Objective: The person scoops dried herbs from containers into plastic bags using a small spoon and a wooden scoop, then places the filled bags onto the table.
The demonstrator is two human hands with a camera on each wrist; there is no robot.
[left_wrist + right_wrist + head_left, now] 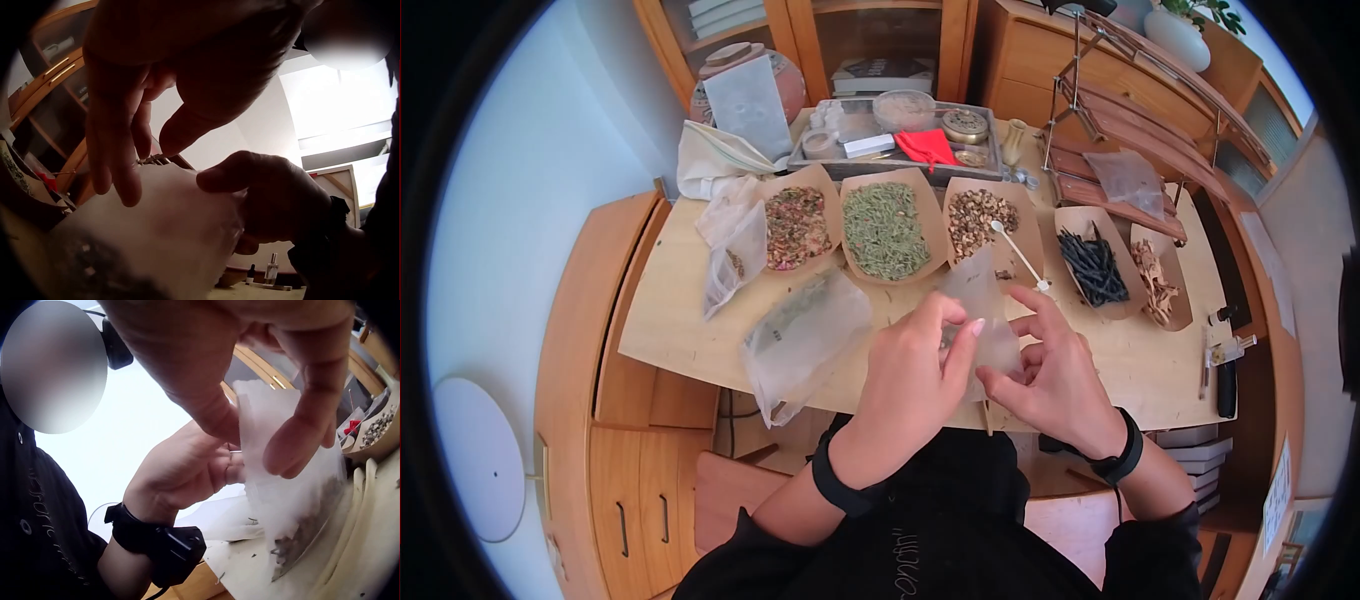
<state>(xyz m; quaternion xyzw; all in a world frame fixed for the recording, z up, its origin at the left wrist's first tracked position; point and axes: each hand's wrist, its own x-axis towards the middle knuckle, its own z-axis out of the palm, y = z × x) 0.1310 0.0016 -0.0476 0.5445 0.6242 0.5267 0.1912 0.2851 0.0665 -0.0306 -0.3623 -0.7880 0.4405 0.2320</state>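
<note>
Both hands are at a translucent bag [998,350] above the table's front edge. My left hand [910,365] has its thumb and fingers curled at one side of the bag's upper edge. Opposite it, my right hand [1055,385] grips the other side. In the left wrist view the right hand [275,194] lays its thumb on the rim of the bag [169,225], and small brown pieces [153,160] show by the left fingertips. Dark dried pieces [306,534] lie low inside the bag [269,437] in the right wrist view.
Paper trays hold petals [797,222], green herb [887,232], brown pieces [980,215], black strips [1093,265] and pale chips [1155,280]. A white spoon [1020,255] lies across one. Another bag [808,340] is left of the hands. A wooden box [800,160] and folding rack [1130,120] stand behind.
</note>
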